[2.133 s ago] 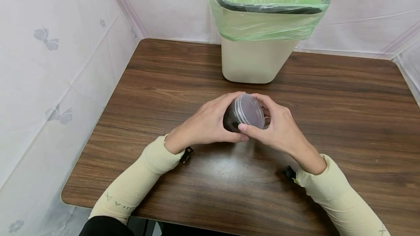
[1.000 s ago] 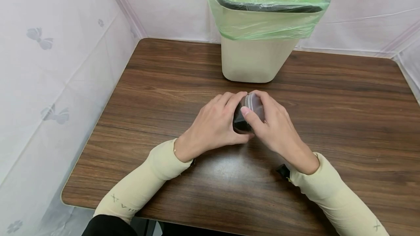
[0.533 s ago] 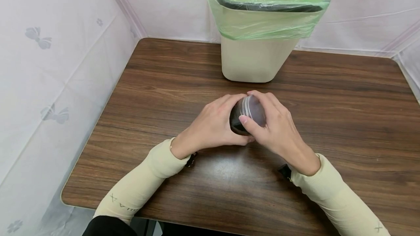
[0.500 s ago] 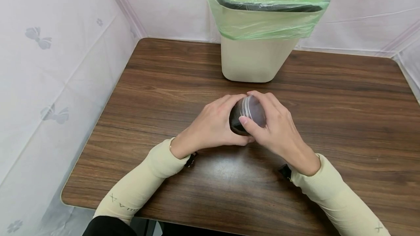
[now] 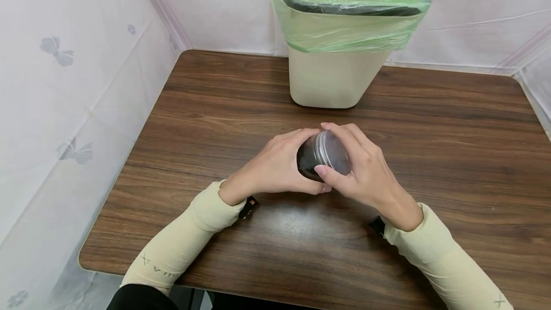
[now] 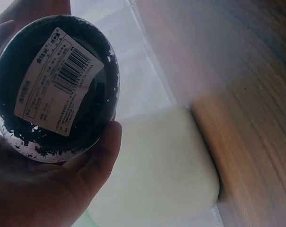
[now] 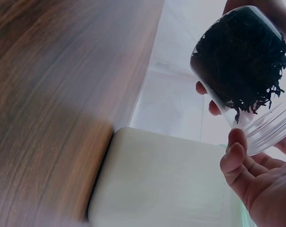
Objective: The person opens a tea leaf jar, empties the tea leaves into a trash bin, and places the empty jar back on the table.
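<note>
A clear plastic jar [image 5: 307,157] with dark, dry, leaf-like shreds inside is held tilted above the table, its lidded end toward the right. In the left wrist view its base shows a white barcode label [image 6: 60,82]. My left hand [image 5: 275,164] grips the jar's body, thumb below and fingers round the far side. The translucent ribbed lid [image 5: 336,151] is in the grip of my right hand [image 5: 366,169], thumb on its near edge and fingers over the far edge. In the right wrist view the dark shreds [image 7: 242,56] lie away from the lid end.
A cream bin [image 5: 331,78] with a green plastic liner [image 5: 344,32] stands on the wood-grain table [image 5: 215,109] beyond my hands. Pale patterned sheeting [image 5: 64,109] hangs behind and to the left of the table.
My right hand has turned on the lid, first one way and then back, its thumb now lower. Both hands and the jar have shifted slightly toward me in the last half second.
</note>
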`<state>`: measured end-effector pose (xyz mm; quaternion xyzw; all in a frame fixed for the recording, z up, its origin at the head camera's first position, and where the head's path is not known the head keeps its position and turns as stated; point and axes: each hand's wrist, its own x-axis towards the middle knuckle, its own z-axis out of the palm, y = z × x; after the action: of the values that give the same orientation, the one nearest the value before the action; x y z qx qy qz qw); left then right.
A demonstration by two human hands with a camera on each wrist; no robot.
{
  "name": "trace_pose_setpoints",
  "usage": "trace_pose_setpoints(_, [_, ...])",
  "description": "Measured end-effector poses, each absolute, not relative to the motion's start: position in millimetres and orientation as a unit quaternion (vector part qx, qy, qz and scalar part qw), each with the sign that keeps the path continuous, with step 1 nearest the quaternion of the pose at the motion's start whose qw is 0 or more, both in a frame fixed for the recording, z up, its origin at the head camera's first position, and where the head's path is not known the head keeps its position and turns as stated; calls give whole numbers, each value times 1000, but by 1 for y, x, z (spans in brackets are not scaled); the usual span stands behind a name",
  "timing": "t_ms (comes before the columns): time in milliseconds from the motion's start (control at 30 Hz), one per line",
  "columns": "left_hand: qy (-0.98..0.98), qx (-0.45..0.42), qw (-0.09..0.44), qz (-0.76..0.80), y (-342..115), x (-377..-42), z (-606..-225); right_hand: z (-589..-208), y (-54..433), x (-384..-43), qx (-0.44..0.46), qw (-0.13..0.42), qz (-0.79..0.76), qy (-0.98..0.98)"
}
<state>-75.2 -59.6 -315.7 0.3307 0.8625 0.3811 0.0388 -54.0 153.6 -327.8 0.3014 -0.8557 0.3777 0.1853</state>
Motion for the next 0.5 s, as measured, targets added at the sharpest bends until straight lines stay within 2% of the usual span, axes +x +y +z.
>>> trace_pose_setpoints(500, [868,337,30,364,-60,-76,-318,-327,154,-54,291,172,364,-868])
